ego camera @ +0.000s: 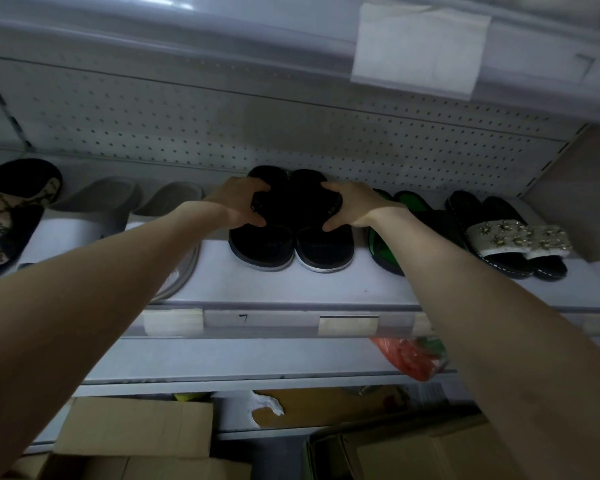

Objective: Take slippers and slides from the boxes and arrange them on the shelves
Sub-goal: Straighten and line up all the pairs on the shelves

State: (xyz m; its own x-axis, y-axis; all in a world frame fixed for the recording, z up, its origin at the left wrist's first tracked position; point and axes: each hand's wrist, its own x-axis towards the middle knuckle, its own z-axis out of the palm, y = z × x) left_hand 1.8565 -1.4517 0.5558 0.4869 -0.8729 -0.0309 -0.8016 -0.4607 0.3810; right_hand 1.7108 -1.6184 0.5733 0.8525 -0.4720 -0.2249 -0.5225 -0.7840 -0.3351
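Note:
A pair of black slides stands side by side on the white shelf (291,289), toes toward me. My left hand (238,202) grips the strap of the left black slide (260,244). The right black slide (324,249) has my right hand (352,207) clamped on its strap. Both soles rest flat on the shelf, touching each other.
Grey slides (94,209) and a patterned black pair (7,216) sit to the left. Green-soled slides (381,247) and a beaded white-strap pair (513,237) sit to the right. An upper shelf (291,46) overhangs. Open cardboard boxes (136,434) stand below, with an orange bag (409,358) on a lower shelf.

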